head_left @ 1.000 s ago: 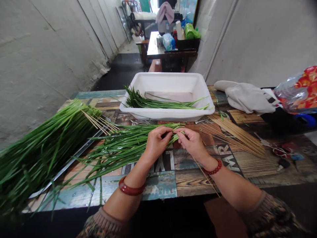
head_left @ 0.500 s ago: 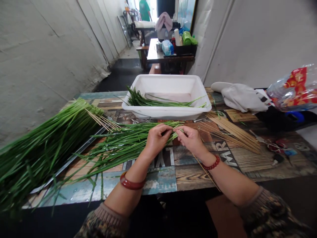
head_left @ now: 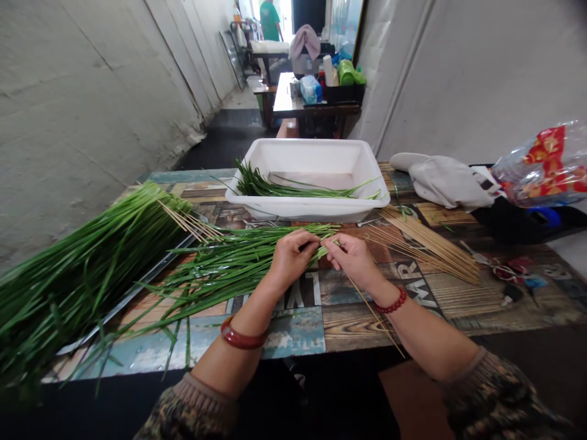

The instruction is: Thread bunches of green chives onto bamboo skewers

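My left hand (head_left: 292, 255) is closed in a pinch on the pale stem ends of garlic chives (head_left: 224, 266), which lie loosely spread across the table. Its fingertips meet those of my right hand (head_left: 352, 258), also pinched shut. A thin bamboo skewer (head_left: 380, 321) runs out from under my right hand toward the table's front edge; its tip is hidden among the fingers and stems. Right of that hand lies a fan of bamboo skewers (head_left: 426, 244). Behind both hands stands a white plastic tub (head_left: 312, 209) with some chives (head_left: 279, 187) along its near side.
A thick bundle of chives (head_left: 101, 256) fills the left side, beside a long metal strip (head_left: 137, 290). Several skewers (head_left: 190, 221) rest on the chives. At right are a pale cap (head_left: 444, 177), a plastic bag (head_left: 545, 162) and keys (head_left: 509, 272). A person in green (head_left: 269, 21) stands far back.
Both hands stay almost in place, fingertips still together at the stem ends. The skewer under my right hand has shifted slightly left. The view has moved a little.
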A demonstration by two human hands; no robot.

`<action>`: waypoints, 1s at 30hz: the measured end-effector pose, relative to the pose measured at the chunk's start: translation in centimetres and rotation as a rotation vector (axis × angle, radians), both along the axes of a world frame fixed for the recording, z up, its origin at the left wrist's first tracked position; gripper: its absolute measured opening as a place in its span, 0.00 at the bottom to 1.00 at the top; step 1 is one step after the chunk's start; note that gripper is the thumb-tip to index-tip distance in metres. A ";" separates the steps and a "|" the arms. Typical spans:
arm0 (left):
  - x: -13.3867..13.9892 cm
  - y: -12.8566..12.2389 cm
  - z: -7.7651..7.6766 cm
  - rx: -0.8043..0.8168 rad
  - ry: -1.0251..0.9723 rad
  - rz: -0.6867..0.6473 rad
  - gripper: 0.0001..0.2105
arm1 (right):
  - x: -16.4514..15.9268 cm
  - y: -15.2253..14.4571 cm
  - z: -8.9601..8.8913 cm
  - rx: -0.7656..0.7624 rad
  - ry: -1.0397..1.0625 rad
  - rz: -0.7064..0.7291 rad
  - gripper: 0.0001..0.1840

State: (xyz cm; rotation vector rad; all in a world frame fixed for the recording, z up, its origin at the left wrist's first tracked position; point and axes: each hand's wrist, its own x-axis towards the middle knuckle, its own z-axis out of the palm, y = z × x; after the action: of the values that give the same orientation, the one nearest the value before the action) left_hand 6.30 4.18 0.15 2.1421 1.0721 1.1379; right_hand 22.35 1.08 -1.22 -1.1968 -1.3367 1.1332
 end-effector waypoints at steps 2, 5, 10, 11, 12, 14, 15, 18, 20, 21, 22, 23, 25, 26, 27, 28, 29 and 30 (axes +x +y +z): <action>0.0 0.0 0.0 -0.004 -0.008 0.005 0.06 | 0.1 0.1 -0.2 -0.008 0.042 0.011 0.18; -0.1 0.0 0.1 -0.020 -0.025 0.044 0.05 | 0.2 0.3 -0.2 -0.013 0.120 0.016 0.17; -0.2 0.0 0.4 -0.038 -0.040 0.064 0.06 | 0.3 0.4 0.0 -0.006 0.134 0.061 0.16; -0.2 0.0 0.4 -0.040 -0.044 0.066 0.06 | 0.3 0.4 -0.1 -0.001 0.131 0.060 0.16; -0.2 0.0 0.4 -0.041 -0.048 0.069 0.06 | 0.3 0.4 -0.2 0.005 0.126 0.055 0.16; -0.2 0.0 0.4 -0.045 -0.056 0.071 0.05 | 0.3 0.4 -0.4 0.011 0.115 0.042 0.16; -0.2 0.0 0.4 -0.047 -0.060 0.069 0.05 | 0.3 0.4 -0.5 0.011 0.112 0.037 0.16; -0.2 -0.1 0.4 -0.043 -0.073 0.057 0.05 | 0.3 0.4 -0.7 0.010 0.115 0.027 0.15; -0.1 -0.1 0.4 -0.031 -0.079 0.058 0.05 | 0.3 0.3 -0.6 0.010 0.127 0.020 0.15; -0.1 -0.1 0.4 -0.026 -0.079 0.061 0.05 | 0.3 0.3 -0.5 0.011 0.133 0.015 0.15; -0.1 -0.1 0.4 -0.021 -0.080 0.064 0.05 | 0.3 0.3 -0.4 0.011 0.138 0.013 0.15; -0.1 -0.1 0.3 -0.018 -0.081 0.068 0.06 | 0.2 0.2 -0.3 0.011 0.143 0.012 0.15; -0.1 -0.1 0.2 -0.013 -0.086 0.073 0.06 | 0.2 0.2 -0.2 0.007 0.155 0.011 0.15; -0.1 -0.1 0.2 -0.010 -0.091 0.073 0.06 | 0.2 0.1 -0.2 0.004 0.162 0.012 0.15; -0.1 0.0 0.2 -0.006 -0.097 0.072 0.06 | 0.2 0.1 -0.2 0.000 0.168 0.011 0.16; -0.1 0.0 0.1 -0.003 -0.101 0.071 0.06 | 0.2 0.1 -0.2 -0.003 0.173 0.011 0.16; -0.1 0.0 0.1 0.000 -0.105 0.070 0.06 | 0.2 0.1 -0.3 -0.005 0.176 0.009 0.16; -0.1 0.0 0.0 0.001 -0.107 0.070 0.06 | 0.2 0.1 -0.3 -0.005 0.176 0.010 0.16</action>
State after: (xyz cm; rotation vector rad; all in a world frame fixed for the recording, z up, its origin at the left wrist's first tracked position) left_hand 6.16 4.20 0.18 2.0339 1.1057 1.2709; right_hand 22.53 1.18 -1.52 -1.0690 -1.2071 1.2203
